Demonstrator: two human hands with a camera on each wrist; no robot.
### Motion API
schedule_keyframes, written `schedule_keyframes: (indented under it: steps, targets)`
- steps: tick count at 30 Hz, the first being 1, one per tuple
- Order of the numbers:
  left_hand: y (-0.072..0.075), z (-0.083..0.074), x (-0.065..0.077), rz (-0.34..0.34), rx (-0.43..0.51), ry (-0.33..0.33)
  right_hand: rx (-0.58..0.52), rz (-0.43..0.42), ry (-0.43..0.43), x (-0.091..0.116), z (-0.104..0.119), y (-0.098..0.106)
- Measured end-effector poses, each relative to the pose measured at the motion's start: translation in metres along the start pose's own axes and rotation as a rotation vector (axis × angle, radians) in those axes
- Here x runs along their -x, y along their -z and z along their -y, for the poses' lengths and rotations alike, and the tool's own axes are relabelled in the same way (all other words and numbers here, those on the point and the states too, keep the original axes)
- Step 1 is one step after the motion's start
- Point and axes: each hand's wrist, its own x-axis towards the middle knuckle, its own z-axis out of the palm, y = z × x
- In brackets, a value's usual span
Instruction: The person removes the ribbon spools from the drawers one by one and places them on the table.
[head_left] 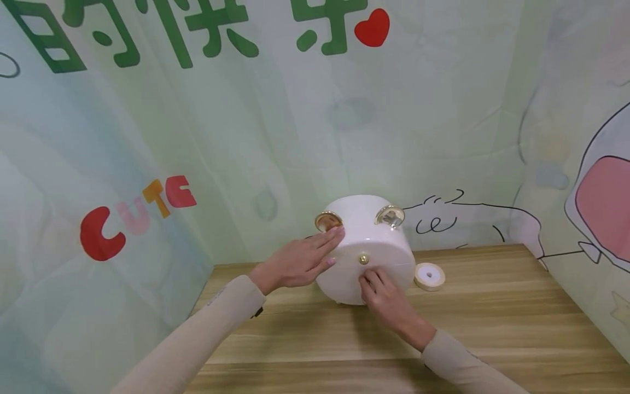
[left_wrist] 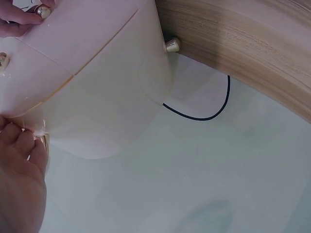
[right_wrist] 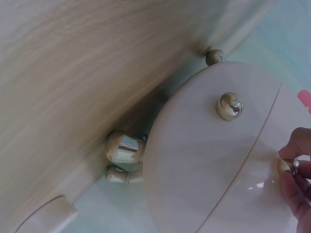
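A white round box (head_left: 366, 232) stands on the wood-grained bench (head_left: 295, 350), near its back edge, with its flat face turned toward the person. Two hollow gold ears stick up from the top: the left ear (head_left: 328, 221) and the right ear (head_left: 391, 216). Rounded gold feet (right_wrist: 124, 147) are at the underside.

The right hand (head_left: 383, 298) is at the face of the box. Its thumb and fingers are bent, pinching a small gold knob (right_wrist: 283, 167). An upper knob (head_left: 363, 259) shows just above this hand, and a lower knob (right_wrist: 229, 106) sits closer to the bench, with a thin seam (right_wrist: 247, 157) between it and the pinched one.

The left hand (head_left: 302, 260) lies against the box beside the left ear, its fingers straight and close together in the head view. Whether any finger hooks round the ear cannot be told.

A cream roll (head_left: 422, 273) with a white centre lies flat on the bench, just beside the box on the right. Behind hangs a pale green backdrop (head_left: 275, 137) with large green characters, a red heart (head_left: 372, 28) and the colourful word "CUTE" (head_left: 103, 234). Both arms wear beige sleeves (head_left: 197, 334).
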Motion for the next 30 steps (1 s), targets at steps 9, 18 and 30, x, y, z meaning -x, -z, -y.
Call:
schedule_keyframes:
  steps: [9, 18, 30]
  targets:
    - [0.0, 0.001, -0.001, -0.001, 0.019, 0.008, 0.002, -0.04, 0.012, 0.002, 0.0, 0.003]
    - [0.0, 0.001, -0.001, 0.014, 0.02, 0.025, -0.03, -0.009, 0.007, 0.005, 0.007, 0.015]
    - [-0.001, -0.001, 0.0, 0.017, 0.023, 0.034, -0.056, 0.046, -0.011, 0.011, 0.017, 0.03]
